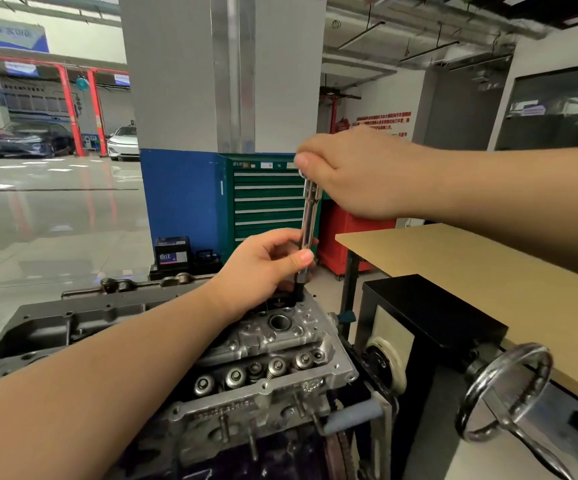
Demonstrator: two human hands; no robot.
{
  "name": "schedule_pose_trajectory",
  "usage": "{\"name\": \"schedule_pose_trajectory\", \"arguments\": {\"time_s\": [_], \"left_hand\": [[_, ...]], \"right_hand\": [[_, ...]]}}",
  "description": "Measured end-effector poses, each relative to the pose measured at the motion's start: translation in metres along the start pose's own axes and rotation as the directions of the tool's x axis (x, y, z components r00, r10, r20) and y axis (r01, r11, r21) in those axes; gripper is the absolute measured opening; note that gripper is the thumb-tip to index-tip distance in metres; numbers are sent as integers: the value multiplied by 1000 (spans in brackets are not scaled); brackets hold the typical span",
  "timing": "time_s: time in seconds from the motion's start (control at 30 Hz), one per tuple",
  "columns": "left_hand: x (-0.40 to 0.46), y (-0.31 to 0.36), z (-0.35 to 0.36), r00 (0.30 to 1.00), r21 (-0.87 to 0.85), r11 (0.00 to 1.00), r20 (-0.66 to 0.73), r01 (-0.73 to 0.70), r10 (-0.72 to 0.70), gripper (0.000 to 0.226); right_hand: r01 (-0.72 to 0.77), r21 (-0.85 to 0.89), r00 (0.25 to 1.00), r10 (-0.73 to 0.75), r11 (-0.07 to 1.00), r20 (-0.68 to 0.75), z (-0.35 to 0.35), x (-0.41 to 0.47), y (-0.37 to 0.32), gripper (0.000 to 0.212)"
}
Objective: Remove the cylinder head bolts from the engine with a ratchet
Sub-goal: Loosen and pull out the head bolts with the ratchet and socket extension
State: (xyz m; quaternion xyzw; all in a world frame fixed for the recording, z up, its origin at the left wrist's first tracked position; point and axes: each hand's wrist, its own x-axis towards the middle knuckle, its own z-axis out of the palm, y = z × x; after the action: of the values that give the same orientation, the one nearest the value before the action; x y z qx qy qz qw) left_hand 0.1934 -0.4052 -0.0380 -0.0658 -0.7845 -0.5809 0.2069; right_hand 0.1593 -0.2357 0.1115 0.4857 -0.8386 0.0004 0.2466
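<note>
The left hand (263,268) comes in from the near left, forearm laid across the engine, and its fingers (303,255) are curled round the lower part of a long chrome extension bar (310,220), thumb on the near side. It steadies the bar just above the point where the dark socket (298,289) drops into a well at the far end of the cylinder head (266,355). The bolt itself is down in that well and out of sight, so whether the socket sits on it cannot be told.

Now the line that matters: the bar stands almost upright, tilted a touch to the right at the top, long axis running straight down into the head. Both hands are on that one axis, left low, right high.

And up top, the right hand (346,171) reaches in from the right, fingers closed over the upper end of the bar, where the ratchet head would be. Its handle is hidden inside the fist, so which way it points cannot be said. The hand is a little blurred.

By the look of it, he is in the middle of spinning a bolt out at the far end. The next move likely turns about that upright axis, so the left hand must keep the bar plumb, or the socket may cock and slip. Nearer, the valve springs (256,370) sit exposed in a row. To the right, the engine stand's handwheel (509,389) and a tan counter (471,268) are well apart from the work.
</note>
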Motion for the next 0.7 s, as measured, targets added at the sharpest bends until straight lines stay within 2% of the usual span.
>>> {"name": "schedule_pose_trajectory", "arguments": {"time_s": [0.07,0.13,0.2,0.23,0.3,0.33,0.4,0.47,0.53,0.6,0.67,0.7], "left_hand": [[0,0,1,1000,25,1000,1,-4,4,27],[0,-1,1,1000,39,999,-3,-5,5,26],[0,-3,0,1000,31,999,-5,-8,8,22],[-1,-3,-2,1000,16,1000,-3,-5,5,20],[-3,-3,-3,1000,-22,1000,9,3,-3,19],[-3,-2,-3,1000,-35,999,20,5,-4,19],[-2,-1,-1,999,-36,999,43,3,-1,21],[0,0,1,999,-40,999,50,5,-3,23],[0,0,2,999,-67,998,47,17,-14,24],[0,-2,1,998,-44,999,55,0,2,25],[1,-4,2,999,42,999,44,-26,24,34],[2,-4,2,999,87,996,20,-28,26,40]], "right_hand": [[-10,-106,1000,9,994,-13,-1,0,-2,32],[-70,-126,995,61,990,-79,2,5,-3,21],[-61,-209,989,30,976,-145,10,10,-4,27],[-60,-242,985,18,968,-173,14,12,-2,37],[4,-181,960,-54,983,-273,19,14,7,60],[85,-135,955,-119,987,-271,19,15,15,63],[229,34,958,-219,973,-187,21,14,34,55],[200,241,979,-187,950,-77,24,10,52,51],[142,324,989,-148,935,-4,27,7,60,51],[128,267,991,-133,955,0,29,7,61,48],[47,73,997,-42,996,-71,30,10,52,47],[-25,-65,989,15,998,-150,32,12,45,50]]}}
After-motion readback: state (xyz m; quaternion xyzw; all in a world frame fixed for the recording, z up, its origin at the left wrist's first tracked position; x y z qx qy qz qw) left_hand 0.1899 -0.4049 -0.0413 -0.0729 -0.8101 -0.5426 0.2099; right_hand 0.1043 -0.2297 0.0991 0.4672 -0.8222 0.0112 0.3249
